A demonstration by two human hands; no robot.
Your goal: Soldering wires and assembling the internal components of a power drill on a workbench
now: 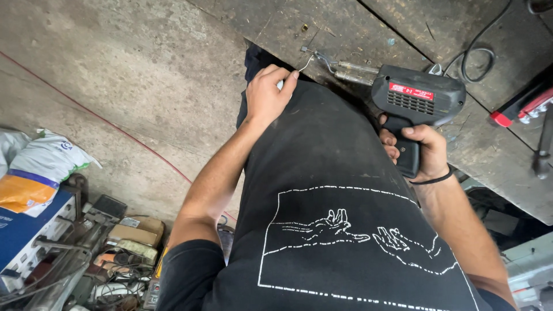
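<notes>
Black cotton T-shirt printed with a white line drawing, closest to the lens; filled the lower frame.

Left hand: reached forward to the edge of the worn dark wooden table. Closed in a pinch, thumb against forefinger, on a thin bare silver wire. Held that wire up towards the bent metal tip of the tool. Could not tell whether wire and tip touched.

Right hand: wrapped shut round the grip of a black pistol-shaped plastic soldering gun, forefinger forward on the handle. Kept the gun just above the table edge, barrel pointed left towards the pinched wire. Wore a thin black wristband.

Step in hand, as judged: bringing wire and tip together for soldering at the table edge. Next move, as judged: called for a steady right grip, a fine left pinch kept clear of the tip, and firm contact of wire on tip.

Also noted: looped black cable on the table behind the gun; red-handled tool at far right; grey concrete floor at left, crossed by a thin red cord; white woven sack and a heap of loose electrical parts at lower left.
</notes>
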